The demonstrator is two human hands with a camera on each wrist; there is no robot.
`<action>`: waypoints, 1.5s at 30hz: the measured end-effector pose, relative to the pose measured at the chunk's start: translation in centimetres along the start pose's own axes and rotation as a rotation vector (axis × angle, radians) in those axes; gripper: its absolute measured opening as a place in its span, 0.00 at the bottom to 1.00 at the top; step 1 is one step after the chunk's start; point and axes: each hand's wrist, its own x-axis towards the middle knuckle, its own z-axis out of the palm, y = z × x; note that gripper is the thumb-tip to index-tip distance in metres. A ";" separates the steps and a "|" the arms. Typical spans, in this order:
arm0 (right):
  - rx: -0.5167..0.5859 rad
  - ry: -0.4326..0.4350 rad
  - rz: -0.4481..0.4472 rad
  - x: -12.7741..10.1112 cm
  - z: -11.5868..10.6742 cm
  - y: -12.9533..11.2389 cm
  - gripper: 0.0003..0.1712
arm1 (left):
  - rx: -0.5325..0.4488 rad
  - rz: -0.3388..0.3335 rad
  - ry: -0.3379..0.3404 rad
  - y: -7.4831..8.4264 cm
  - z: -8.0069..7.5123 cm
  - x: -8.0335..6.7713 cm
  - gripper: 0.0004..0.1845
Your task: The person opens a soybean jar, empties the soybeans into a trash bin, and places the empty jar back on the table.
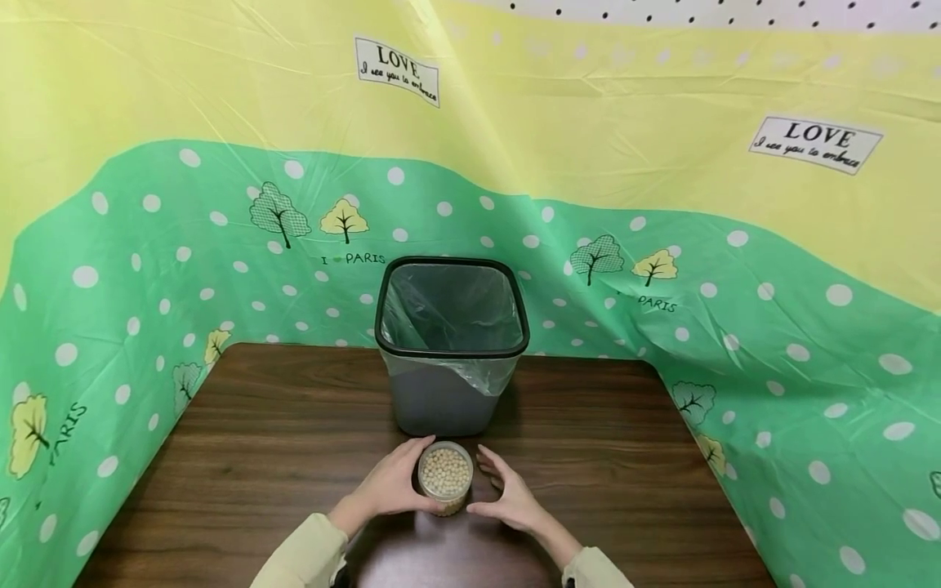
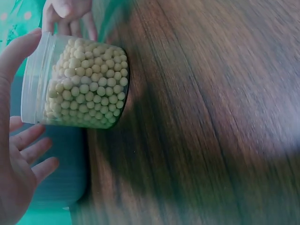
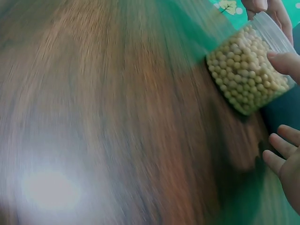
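Desk (image 1: pixel 257 457), one: dark wood grain, backed and flanked by a green-and-yellow printed cloth (image 1: pixel 662 163)

Sleeves, two: pale beige, entering at the desk's near edge

Left hand (image 1: pixel 393 486), one: curved round the left side of the jar, thumb on the wall near the rim and fingertips just off the wall in the left wrist view; fingers spread and only lightly bent

Right hand (image 1: pixel 507 494), one: just beside the jar on its right; in the head view a narrow gap shows, while in the right wrist view one fingertip (image 3: pixel 281 61) meets the wall; fingers loose and apart, gripping nothing

Jar (image 1: pixel 445 478), one: clear plastic, round, no lid on it, upright near the middle of the near edge, between the two hands; filled most of the way with small pale round beans (image 2: pixel 89 89), too many to count

Bin (image 1: pixel 451 347), one: grey, squarish, black rim, lined with a clear bag; stands just behind the jar, toward the far edge

Cloth labels reading LOVE, two, on the yellow band
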 end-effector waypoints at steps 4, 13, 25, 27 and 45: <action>0.064 -0.002 0.017 0.4 1.1 0.4 0.51 | -0.036 0.010 0.036 -0.2 0.4 0.2 0.53; 0.105 -0.007 -0.008 1.8 2.9 0.7 0.51 | -0.080 0.024 0.081 -0.1 0.7 0.5 0.48; -0.022 0.055 -0.003 2.0 3.9 0.7 0.52 | -0.198 -0.022 0.125 0.2 1.2 0.7 0.43; -0.020 0.051 0.004 1.8 3.8 0.6 0.52 | -0.219 -0.032 0.120 0.3 1.2 0.7 0.43; -0.005 0.048 -0.167 2.6 0.3 -5.3 0.48 | -0.686 -0.067 0.086 2.9 -3.7 1.2 0.42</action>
